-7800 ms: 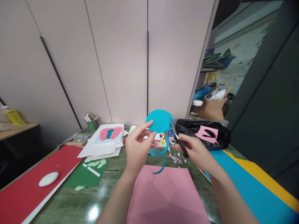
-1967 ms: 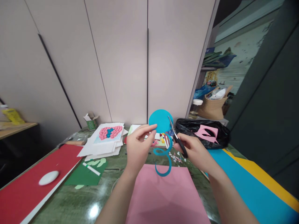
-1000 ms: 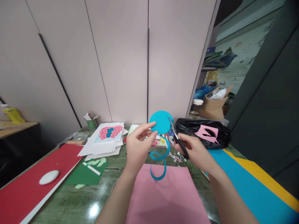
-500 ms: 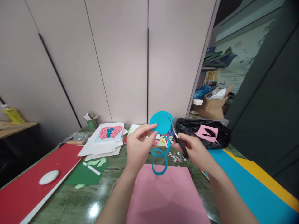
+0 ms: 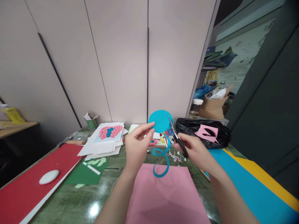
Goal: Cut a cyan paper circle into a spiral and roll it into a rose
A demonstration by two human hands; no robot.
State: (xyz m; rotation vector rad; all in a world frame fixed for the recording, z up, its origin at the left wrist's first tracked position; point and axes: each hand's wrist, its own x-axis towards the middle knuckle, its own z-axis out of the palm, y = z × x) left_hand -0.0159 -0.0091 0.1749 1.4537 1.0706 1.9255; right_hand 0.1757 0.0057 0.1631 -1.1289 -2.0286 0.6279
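My left hand [image 5: 137, 148] pinches the lower left edge of a blue paper disc [image 5: 159, 120], held up above the table. My right hand [image 5: 196, 151] grips black-handled scissors [image 5: 177, 139], whose blades bite into the disc's right edge. A curled blue paper strip [image 5: 162, 161] hangs from the disc in a spiral, over a pink sheet [image 5: 165, 194] lying in front of me.
On the green marble table [image 5: 70, 202] lie a red sheet [image 5: 25, 193] with a white oval object [image 5: 49, 176], a green sheet [image 5: 84, 175], a white paper stack with a pink heart picture [image 5: 109, 133], a black bag [image 5: 201, 130], and blue [image 5: 247, 193] and yellow [image 5: 266, 177] sheets at right.
The disc has been turned and has grown smaller as the scissors cut round its edge. The hanging blue spiral has grown longer and swung about. Both hands stay in much the same place.
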